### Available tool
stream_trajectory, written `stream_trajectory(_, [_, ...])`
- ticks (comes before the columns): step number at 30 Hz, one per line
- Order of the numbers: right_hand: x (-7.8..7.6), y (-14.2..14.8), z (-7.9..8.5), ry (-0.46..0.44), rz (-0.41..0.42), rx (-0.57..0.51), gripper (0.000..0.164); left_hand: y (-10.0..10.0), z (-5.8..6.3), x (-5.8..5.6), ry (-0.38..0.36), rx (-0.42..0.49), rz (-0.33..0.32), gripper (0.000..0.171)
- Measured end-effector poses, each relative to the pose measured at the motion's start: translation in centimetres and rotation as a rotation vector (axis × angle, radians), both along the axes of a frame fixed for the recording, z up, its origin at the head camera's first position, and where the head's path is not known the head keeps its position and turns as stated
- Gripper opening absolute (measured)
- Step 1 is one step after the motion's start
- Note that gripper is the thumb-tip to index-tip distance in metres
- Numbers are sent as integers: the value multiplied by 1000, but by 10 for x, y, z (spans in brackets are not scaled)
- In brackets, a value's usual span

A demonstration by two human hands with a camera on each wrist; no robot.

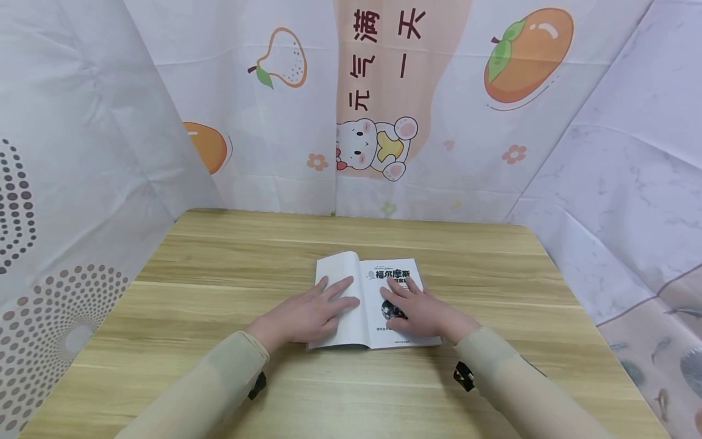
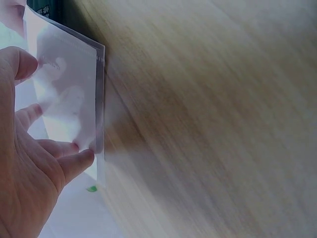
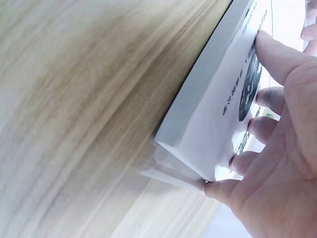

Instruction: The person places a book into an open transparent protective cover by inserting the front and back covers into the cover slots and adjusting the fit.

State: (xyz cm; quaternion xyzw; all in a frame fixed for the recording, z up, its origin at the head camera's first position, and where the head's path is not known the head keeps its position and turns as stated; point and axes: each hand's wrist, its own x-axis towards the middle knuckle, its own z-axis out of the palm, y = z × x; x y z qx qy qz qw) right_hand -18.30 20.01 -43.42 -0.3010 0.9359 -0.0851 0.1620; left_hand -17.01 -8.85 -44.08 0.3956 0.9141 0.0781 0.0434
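Observation:
An open book (image 1: 384, 338) lies on the wooden table in front of the person. Its left side is a blank white leaf (image 2: 74, 84), bulging up near the spine, with a clear cover edge past it. Its right side is a title page (image 3: 208, 129) with dark printed characters and a round dark picture, on a thick block of pages. Fingers spread, the left hand (image 1: 309, 314) rests on the blank leaf. The right hand (image 1: 419, 311) lies over the title page with its fingertips on the paper, covering part of the print.
The wooden table (image 1: 230, 256) stretches out on all sides of the book. Behind it hangs a white curtain (image 1: 263, 140) printed with fruit and a cartoon figure. More patterned cloth (image 1: 82, 183) hangs at the left and right. Dark wrist devices (image 1: 464, 376) show below the sleeves.

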Motion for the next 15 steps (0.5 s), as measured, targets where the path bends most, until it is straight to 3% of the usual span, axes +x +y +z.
stream_trajectory(15, [4,-3,3,-4,-11,7,69,2,3,-1,-30,4,12,47])
